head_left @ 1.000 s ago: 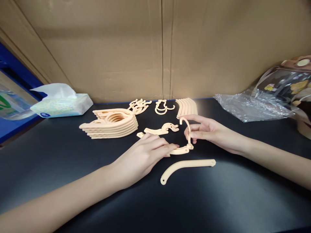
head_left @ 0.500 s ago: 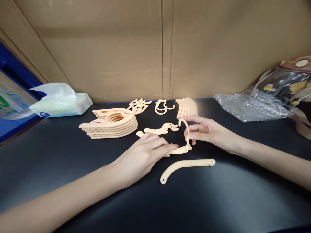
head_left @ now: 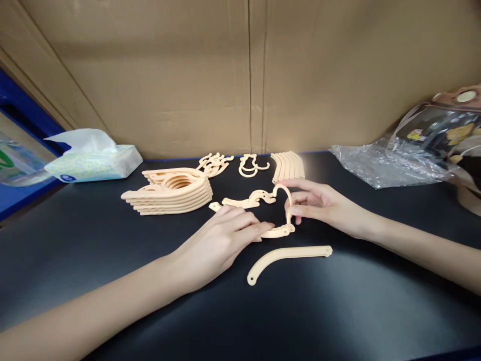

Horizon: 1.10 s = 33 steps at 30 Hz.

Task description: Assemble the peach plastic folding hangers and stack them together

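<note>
My right hand [head_left: 313,203] pinches a cream plastic hanger hook [head_left: 289,200] between thumb and fingers. The hook's lower end meets the end of a curved hanger arm [head_left: 276,232]; whether they are locked together I cannot tell. My left hand [head_left: 229,235] lies over that arm, fingers closed on it, hiding much of its length. Nearer me a loose hanger arm [head_left: 289,254] rests on the table, a hole at its left end. Just beyond my left hand lies another hanger arm [head_left: 240,202], with a curved notched piece [head_left: 263,195] at its right end.
Folded hangers [head_left: 169,195] are stacked at left. Behind are small hanger parts [head_left: 216,164], loose hooks [head_left: 248,168] and a row of hanger arms [head_left: 288,166]. A tissue pack [head_left: 97,163] stands far left; clear plastic wrap [head_left: 391,163] and a bag [head_left: 443,125] lie right. Cardboard [head_left: 169,75] closes the back.
The hook in my right hand has turned slightly, its tip shifting left toward the notched piece. My left hand stays on the hanger arm; the view shifts slightly.
</note>
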Each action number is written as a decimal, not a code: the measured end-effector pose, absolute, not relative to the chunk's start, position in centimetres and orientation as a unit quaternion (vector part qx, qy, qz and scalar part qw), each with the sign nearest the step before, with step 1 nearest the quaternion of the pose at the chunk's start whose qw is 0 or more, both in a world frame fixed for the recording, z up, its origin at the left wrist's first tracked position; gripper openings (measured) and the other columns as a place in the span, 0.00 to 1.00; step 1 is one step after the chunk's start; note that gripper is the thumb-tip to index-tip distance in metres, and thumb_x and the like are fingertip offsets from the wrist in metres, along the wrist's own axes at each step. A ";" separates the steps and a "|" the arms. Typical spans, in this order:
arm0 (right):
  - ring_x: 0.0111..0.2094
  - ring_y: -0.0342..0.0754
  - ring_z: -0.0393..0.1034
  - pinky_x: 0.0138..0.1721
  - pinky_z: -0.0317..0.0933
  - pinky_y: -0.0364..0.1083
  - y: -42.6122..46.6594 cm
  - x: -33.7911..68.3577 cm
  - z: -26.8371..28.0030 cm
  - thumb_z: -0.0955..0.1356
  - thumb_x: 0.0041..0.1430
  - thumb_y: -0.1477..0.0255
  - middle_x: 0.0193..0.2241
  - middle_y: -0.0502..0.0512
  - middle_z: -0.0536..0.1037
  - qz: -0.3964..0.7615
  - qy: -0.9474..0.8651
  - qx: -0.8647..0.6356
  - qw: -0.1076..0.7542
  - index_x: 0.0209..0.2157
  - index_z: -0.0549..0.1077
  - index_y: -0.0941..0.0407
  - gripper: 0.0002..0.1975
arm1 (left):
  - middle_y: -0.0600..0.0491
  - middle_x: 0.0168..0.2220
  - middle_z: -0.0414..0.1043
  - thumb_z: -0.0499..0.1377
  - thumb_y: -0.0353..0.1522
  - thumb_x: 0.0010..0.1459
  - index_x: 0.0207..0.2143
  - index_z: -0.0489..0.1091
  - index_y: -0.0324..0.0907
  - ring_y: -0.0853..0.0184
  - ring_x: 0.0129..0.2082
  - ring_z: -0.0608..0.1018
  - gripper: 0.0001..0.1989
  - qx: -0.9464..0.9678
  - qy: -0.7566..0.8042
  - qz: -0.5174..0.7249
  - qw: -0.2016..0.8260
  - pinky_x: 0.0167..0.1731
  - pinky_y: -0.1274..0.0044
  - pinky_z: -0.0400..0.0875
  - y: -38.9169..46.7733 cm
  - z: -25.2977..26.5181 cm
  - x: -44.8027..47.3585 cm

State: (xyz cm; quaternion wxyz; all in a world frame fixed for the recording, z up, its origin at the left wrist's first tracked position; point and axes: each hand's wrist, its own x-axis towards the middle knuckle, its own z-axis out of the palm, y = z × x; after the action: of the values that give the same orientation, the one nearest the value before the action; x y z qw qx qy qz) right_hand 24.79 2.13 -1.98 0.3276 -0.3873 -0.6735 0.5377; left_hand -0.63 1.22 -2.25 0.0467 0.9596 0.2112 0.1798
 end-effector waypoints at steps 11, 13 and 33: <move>0.27 0.42 0.69 0.35 0.68 0.48 2.0 24.4 -1.5 0.67 0.58 0.69 0.27 0.46 0.71 0.517 -0.683 -0.385 0.343 0.54 0.62 0.56 0.23 | 0.51 0.39 0.72 0.46 0.25 0.67 0.53 0.65 0.39 0.65 0.38 0.69 0.15 0.962 0.216 0.163 0.030 0.42 0.73 0.60 1.3 -2.2 -0.5; 0.27 0.42 0.69 0.34 0.68 0.48 2.0 24.4 -1.5 0.67 0.58 0.70 0.27 0.46 0.71 0.518 -0.683 -0.382 0.344 0.54 0.62 0.56 0.22 | 0.50 0.38 0.71 0.46 0.24 0.66 0.52 0.65 0.38 0.65 0.38 0.69 0.15 0.962 0.216 0.162 0.027 0.41 0.73 0.60 1.3 -2.2 -0.4; 0.27 0.41 0.68 0.32 0.60 0.44 2.5 25.0 -1.9 0.70 0.56 0.70 0.29 0.49 0.74 0.638 -0.604 -0.348 0.328 0.59 0.60 0.57 0.30 | 0.54 0.41 0.72 0.51 0.25 0.65 0.53 0.65 0.42 0.69 0.40 0.70 0.15 0.957 0.201 0.199 0.070 0.44 0.77 0.58 1.4 -2.4 -0.6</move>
State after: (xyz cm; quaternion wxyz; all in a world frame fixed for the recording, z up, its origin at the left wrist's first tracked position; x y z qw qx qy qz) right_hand 24.97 2.46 -1.92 0.3276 -0.3481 -0.6035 0.6382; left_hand -0.64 1.36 -2.42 0.0699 0.9568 0.2007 0.1987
